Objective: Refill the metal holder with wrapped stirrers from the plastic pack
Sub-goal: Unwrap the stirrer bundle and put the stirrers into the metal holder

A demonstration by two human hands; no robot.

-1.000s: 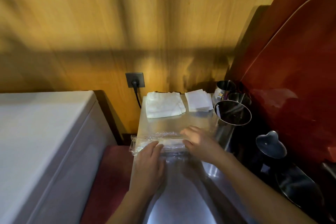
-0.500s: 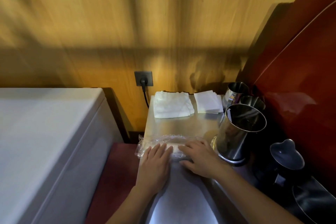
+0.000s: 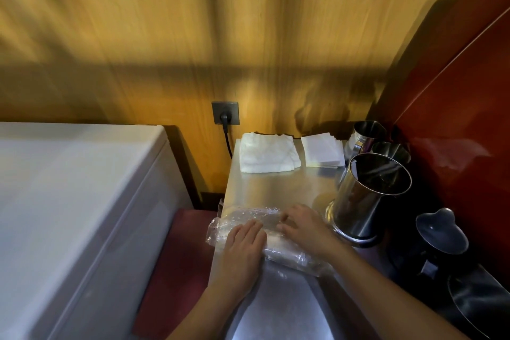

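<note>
A clear plastic pack [image 3: 287, 252] of wrapped stirrers lies across the steel counter [image 3: 276, 188], one end hanging past the counter's left edge. My left hand [image 3: 242, 246] rests flat on the pack's left part, fingers together. On its right part my right hand [image 3: 305, 225] presses down, fingertips on the plastic. The metal holder [image 3: 367, 201], a tall shiny cylinder with an open top, stands just right of my right hand. Its inside looks dark; I cannot tell what it holds.
A folded white cloth [image 3: 266, 153] and a stack of white napkins [image 3: 321, 150] lie at the counter's back. Two smaller metal cups [image 3: 367, 132] stand behind the holder. Dark jugs [image 3: 441, 232] sit at the right. A white chest [image 3: 69, 201] fills the left; a wall socket [image 3: 225, 113] is behind.
Both hands stay on the pack and have shifted slightly along it; the pack now lies more slanted, its right end nearer me. The view has moved left and down.
</note>
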